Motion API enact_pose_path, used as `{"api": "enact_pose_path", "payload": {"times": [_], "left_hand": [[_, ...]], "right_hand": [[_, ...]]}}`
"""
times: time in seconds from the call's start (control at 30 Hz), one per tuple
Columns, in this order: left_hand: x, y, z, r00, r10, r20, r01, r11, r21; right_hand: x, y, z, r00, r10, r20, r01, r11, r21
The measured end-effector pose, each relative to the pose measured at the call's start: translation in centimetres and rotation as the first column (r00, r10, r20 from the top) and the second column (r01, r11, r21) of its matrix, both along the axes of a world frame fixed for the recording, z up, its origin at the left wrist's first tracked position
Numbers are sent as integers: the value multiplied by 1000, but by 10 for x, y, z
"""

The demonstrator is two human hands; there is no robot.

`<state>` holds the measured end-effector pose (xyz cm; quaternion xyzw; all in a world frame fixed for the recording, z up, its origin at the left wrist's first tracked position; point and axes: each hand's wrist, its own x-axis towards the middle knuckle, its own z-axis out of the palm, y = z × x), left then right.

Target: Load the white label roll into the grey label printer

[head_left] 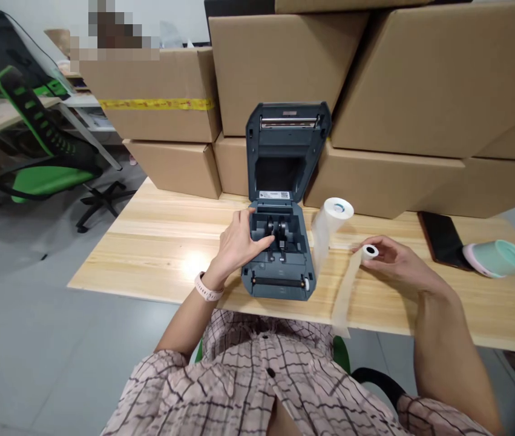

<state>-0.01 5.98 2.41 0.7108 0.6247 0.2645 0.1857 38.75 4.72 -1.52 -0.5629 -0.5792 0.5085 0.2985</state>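
Note:
A dark grey label printer (279, 266) stands on the wooden table with its lid (288, 145) raised, showing the black roll holders (277, 229) inside. My left hand (241, 239) rests on the printer's left edge, thumb stretched over the inner bay and fingers along the rim. My right hand (393, 261) grips a small white paper roll (370, 252) with a dark core. From it a translucent strip (345, 297) hangs past the table's front edge. Between the printer and that roll sits a larger white roll (339, 209), upright, with a loose tail of paper (321, 239).
Stacked cardboard boxes (279, 66) line the table's back edge. On the right of the wooden table (157, 242) lie a black phone (443, 239) and a mint-green cup (500, 257) on its side. A green office chair (52, 175) stands on the floor at left.

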Motion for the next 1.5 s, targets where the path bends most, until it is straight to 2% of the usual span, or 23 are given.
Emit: {"api": "enact_pose_path", "payload": {"times": [0.13,0.27,0.33,0.43,0.57,0.67,0.73,0.8,0.83,0.9,1.0,1.03,1.1,1.2,1.27,1.33,1.4,1.5], "left_hand": [[3,-2,4,997,-37,-66,32,997,-75],[-5,1,1,995,-100,2,100,993,-57],[-13,3,-4,983,-154,97,158,987,-31],[-21,4,-10,965,-174,198,184,982,-33],[-24,2,-17,949,-153,277,169,985,-34],[-23,-1,-26,892,-147,427,170,985,-16],[-22,-2,-34,844,-124,521,148,989,-4],[-22,-3,-40,810,-99,578,124,992,-3],[-22,-3,-42,800,-94,593,120,993,-6],[-22,-4,-42,792,-91,603,126,992,-15],[-22,-6,-39,815,-87,573,128,991,-33],[-22,-7,-38,825,-88,558,128,991,-34],[-22,-8,-36,846,-95,525,128,991,-26],[-21,-9,-34,873,-88,480,109,994,-16],[-20,-10,-33,883,-72,464,89,996,-15],[-19,-11,-32,890,-62,452,77,997,-16],[-18,-12,-31,896,-50,440,67,998,-22],[-18,-12,-31,899,-38,436,59,998,-35]], "right_hand": [[14,2,8,1000,13,2,-13,998,57],[26,35,26,999,-23,-24,27,982,187],[19,62,31,999,55,1,-54,983,174],[-7,103,28,978,206,37,-209,971,120],[-37,129,16,966,247,80,-255,961,103],[-48,124,21,967,251,-48,-245,964,105],[-59,115,38,940,305,-152,-284,948,145],[-80,102,64,902,406,-148,-368,901,232],[-94,96,78,883,462,-79,-426,862,276],[-127,84,103,820,536,199,-572,756,317],[-178,72,120,606,502,617,-755,606,250],[-191,70,119,534,470,703,-786,581,208],[-209,71,111,425,426,799,-806,580,119],[-218,79,96,352,469,810,-797,604,-3],[-215,83,90,347,515,784,-802,597,-38],[-208,79,86,366,515,775,-814,580,-2],[-199,65,84,431,447,784,-818,560,131],[-182,24,76,544,337,768,-792,510,337]]}}
